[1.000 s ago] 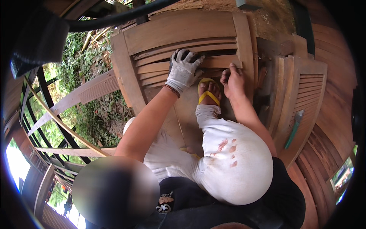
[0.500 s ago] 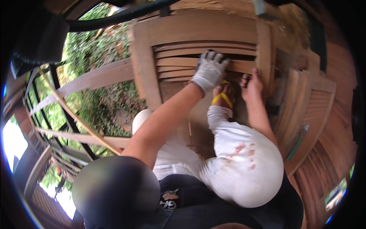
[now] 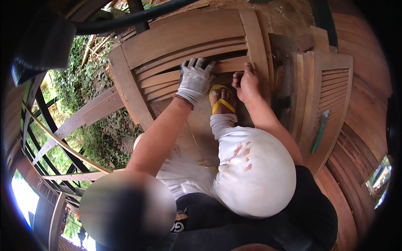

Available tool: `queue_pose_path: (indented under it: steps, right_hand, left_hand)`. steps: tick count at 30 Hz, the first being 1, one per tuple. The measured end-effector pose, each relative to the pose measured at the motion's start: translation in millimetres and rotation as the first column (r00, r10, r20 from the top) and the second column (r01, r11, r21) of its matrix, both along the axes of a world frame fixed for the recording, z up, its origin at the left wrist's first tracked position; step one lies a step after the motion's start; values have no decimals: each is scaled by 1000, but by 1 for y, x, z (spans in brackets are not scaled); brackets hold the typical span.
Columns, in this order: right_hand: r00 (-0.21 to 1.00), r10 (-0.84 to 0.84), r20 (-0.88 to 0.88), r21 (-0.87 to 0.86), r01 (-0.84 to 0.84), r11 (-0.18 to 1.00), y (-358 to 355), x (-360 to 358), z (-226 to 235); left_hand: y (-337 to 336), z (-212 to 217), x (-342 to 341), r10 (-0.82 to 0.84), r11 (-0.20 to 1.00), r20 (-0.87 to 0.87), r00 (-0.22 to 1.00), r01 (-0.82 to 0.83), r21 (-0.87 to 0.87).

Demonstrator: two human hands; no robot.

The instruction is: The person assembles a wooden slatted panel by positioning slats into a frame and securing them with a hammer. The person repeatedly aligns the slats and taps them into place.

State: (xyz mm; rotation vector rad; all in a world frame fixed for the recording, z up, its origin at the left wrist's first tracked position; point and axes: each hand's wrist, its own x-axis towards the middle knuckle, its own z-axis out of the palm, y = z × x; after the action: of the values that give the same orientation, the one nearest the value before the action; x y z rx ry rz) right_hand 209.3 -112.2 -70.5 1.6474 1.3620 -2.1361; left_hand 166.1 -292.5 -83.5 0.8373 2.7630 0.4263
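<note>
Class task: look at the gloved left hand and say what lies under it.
The left hand rests on a slat of the wooden louvred panel. The glove hides the part beneath, so any small item there cannot be seen.

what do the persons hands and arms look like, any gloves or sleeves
The left hand wears a light grey knit work glove with darker fingertips and a beaded bracelet at the wrist. The right hand is bare. Both forearms are uncovered, with no sleeves showing.

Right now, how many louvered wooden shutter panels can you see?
2. One louvered panel lies under the gloved left hand and bare right hand; a second panel lies to the right. More may be hidden beneath.
</note>
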Motion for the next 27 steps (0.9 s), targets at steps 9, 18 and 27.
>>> queue_pose_path:
  steps: [9,18,27]
  right_hand:
    - [999,16,52,-8,-15,1000,4,-4,4]
    - [999,3,46,-32,-1,999,3,6,0]
    - [994,33,102,-79,-25,997,8,-3,5]
  left_hand:
    - [15,28,-12,0,991,149,989,20,-132]
    - [50,29,-17,-194,979,145,970,200,-26]
    - [56,33,-26,-239,959,212,948,265,-103]
